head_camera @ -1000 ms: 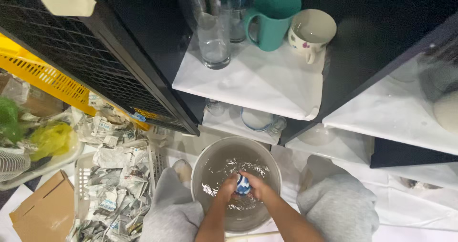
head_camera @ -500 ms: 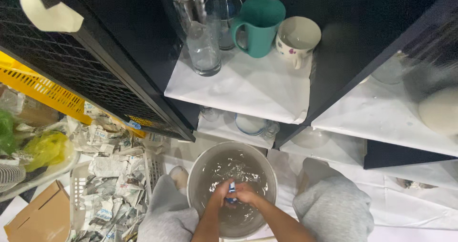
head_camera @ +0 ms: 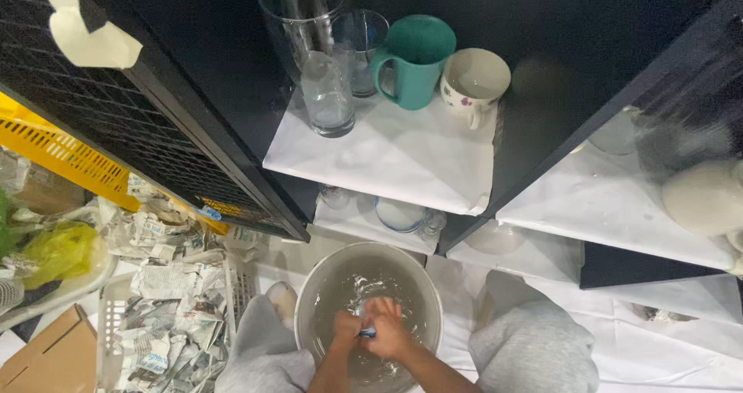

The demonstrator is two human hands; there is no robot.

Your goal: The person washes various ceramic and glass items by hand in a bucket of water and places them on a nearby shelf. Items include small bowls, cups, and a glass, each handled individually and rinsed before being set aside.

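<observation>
The person's view has dipped a little since a second ago: the shelves now fill more of the frame and the metal basin [head_camera: 368, 300] sits lower, at about six o'clock, between the grey-clad knees [head_camera: 534, 346]. Inside it both hands have drawn closer together. A second ago the small blue-and-white object [head_camera: 367, 332] showed plainly above the fingers; now only a sliver of it peeks out between the two hands, so whatever is being rubbed or rinsed in the water is mostly covered by the grip.

The left hand [head_camera: 346, 332] is curled shut at the object's nine o'clock side, fingers wrapped toward it. The right hand [head_camera: 389, 332] is closed over it from three o'clock and partly from above, knuckles up. Both hands touch the object and each other, low in the basin near its six o'clock wall, with rippled water showing toward twelve o'clock.

On the white-lined shelf [head_camera: 402, 157] at twelve o'clock stand a tall clear glass [head_camera: 306, 21], a smaller glass tumbler [head_camera: 328, 91], a teal mug [head_camera: 414, 60] and a cream mug [head_camera: 474, 83], all well apart from the hands. At nine o'clock a white crate [head_camera: 174, 308] holds crumpled newspaper, with a yellow crate [head_camera: 66, 157] beyond it.
</observation>
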